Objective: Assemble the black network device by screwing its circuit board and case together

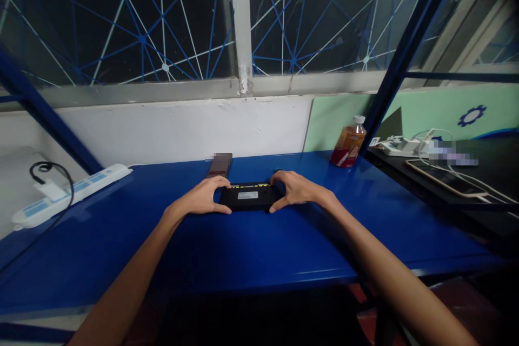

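At ends of black box (246, 203), hands (204, 196) (299, 189) curled, gripping.

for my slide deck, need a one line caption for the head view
Left hand and right hand hold a black box by its ends at a blue table.

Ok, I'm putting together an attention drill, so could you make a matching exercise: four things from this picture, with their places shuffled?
Things:
1. Black case
2. Bottle
3. Power strip
4. Phone

Places:
A. Along the left of the blue tabletop
B. Far right, on a black surface
C. Between the left hand and right hand
D. Back right of the blue tabletop

Pairs: 1-C, 2-D, 3-A, 4-B
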The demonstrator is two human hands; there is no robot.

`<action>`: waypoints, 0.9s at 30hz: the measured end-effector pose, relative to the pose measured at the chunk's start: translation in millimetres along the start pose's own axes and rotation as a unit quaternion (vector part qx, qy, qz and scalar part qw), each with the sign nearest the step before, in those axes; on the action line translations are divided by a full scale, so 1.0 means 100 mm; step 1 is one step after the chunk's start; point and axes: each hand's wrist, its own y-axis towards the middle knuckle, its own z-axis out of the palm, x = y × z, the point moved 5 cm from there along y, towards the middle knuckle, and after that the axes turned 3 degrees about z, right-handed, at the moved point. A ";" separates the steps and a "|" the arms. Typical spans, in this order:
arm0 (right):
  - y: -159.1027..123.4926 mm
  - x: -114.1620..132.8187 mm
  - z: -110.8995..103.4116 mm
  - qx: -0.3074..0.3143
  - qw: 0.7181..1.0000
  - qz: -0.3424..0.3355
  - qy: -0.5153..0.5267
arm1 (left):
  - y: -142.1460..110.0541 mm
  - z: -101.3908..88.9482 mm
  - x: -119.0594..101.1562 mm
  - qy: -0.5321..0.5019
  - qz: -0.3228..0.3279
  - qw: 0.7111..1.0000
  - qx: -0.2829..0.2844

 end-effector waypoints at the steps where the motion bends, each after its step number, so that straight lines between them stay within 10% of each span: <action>1: 0.00 0.00 0.00 0.001 1.000 0.002 0.002 | 0.00 0.00 0.00 0.001 0.001 1.000 -0.002; 27: -0.01 0.02 0.03 0.024 1.000 -0.001 0.014 | -0.01 -0.02 -0.03 0.022 0.003 1.000 -0.003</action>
